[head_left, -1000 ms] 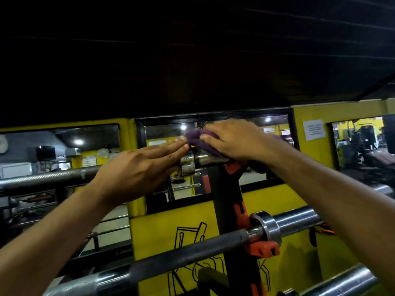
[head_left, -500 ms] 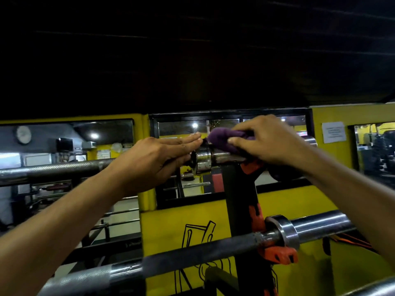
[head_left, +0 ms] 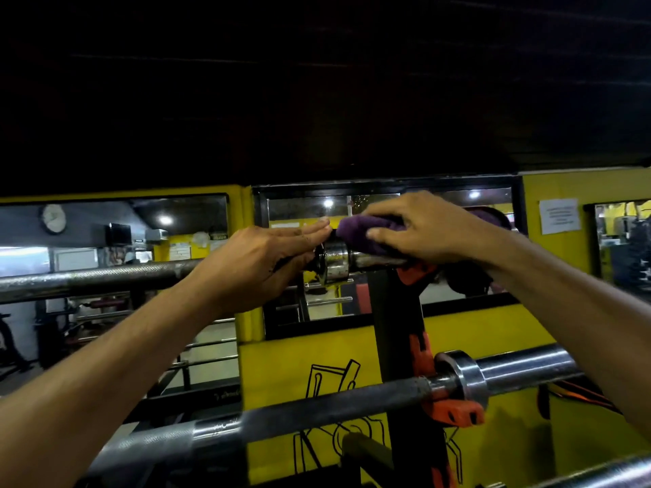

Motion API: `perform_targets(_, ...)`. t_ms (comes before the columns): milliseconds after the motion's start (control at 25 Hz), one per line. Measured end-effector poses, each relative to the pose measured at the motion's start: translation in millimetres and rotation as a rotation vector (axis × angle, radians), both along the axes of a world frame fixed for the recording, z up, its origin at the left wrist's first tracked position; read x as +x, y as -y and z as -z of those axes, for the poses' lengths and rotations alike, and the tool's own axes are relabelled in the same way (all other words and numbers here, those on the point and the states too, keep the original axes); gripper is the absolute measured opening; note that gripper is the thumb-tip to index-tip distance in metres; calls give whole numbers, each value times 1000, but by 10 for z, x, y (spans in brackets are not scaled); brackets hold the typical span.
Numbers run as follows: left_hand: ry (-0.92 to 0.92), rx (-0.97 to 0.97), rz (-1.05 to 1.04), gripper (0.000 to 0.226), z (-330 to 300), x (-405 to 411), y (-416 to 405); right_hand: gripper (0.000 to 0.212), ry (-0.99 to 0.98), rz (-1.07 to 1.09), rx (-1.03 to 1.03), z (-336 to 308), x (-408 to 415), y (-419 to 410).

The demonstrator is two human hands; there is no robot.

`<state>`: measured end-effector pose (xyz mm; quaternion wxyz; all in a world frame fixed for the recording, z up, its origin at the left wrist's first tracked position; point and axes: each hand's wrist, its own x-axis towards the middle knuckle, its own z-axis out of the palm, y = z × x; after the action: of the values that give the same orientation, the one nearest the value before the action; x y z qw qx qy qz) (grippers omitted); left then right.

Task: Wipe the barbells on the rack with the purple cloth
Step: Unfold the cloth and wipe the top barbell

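Note:
The top barbell (head_left: 105, 276) lies across the black rack upright (head_left: 398, 346) on an orange hook. My right hand (head_left: 422, 227) presses the purple cloth (head_left: 359, 230) onto the barbell's chrome sleeve just right of its collar (head_left: 334, 260). My left hand (head_left: 260, 262) wraps over the shaft just left of the collar, fingertips stretched toward the cloth. A second barbell (head_left: 317, 410) rests lower on another orange hook (head_left: 454, 412), its chrome sleeve running off to the right. The end of a third bar (head_left: 606, 470) shows at the bottom right.
Behind the rack stands a yellow wall (head_left: 289, 375) with black-framed mirrors (head_left: 112, 241) and a paper notice (head_left: 559, 215). The mirrors reflect gym machines and ceiling lights. A dark ceiling fills the upper half of the view.
The view has shifted, so hands and rack sit further right in the frame. My right hand and the cloth have stayed on the sleeve by the collar; my left hand keeps its hold on the shaft.

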<state>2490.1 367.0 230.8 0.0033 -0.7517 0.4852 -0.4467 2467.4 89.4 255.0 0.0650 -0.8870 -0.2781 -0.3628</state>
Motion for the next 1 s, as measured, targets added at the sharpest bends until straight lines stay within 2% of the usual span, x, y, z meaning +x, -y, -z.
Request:
perform_targets(120, -35, -64, 53, 45, 24, 11, 22, 34, -75, -208, -74, 158, -143, 181)
perform_targets(160, -46, -102, 54, 44, 33, -2, 30, 32, -120, -201, -72, 103, -129, 158)
perform_targets(280, -96, -158, 34, 44, 43, -36, 68, 26, -262, -9, -128, -232, 95, -123)
perform_targets(360, -87, -171, 6, 44, 36, -71, 61, 25, -325, 7, -125, -346, 137, -260)
perform_targets(600, -163, -186, 9, 39, 58, -179, 109, 20, -211, -287, 101, 96, -290, 190)
perform_targets(640, -183, -193, 8, 37, 57, -196, 118, 20, -146, -313, 181, 167, -335, 278)
perform_targets(720, -229, -246, -34, 34, 45, -199, 133, 22, 95, -345, 538, 330, -381, 503)
perform_targets(840, -180, -275, -106, 34, 6, -193, 170, 28, 474, -82, 1242, 684, -349, 903)
perform_targets(920, -146, -249, -98, 36, 2, -190, 181, 33, 530, -37, 1685, 1015, -255, 1018)
perform_targets(1000, -140, -255, -66, 42, 18, -165, 173, 32, 501, -178, 1996, 1228, -130, 936)
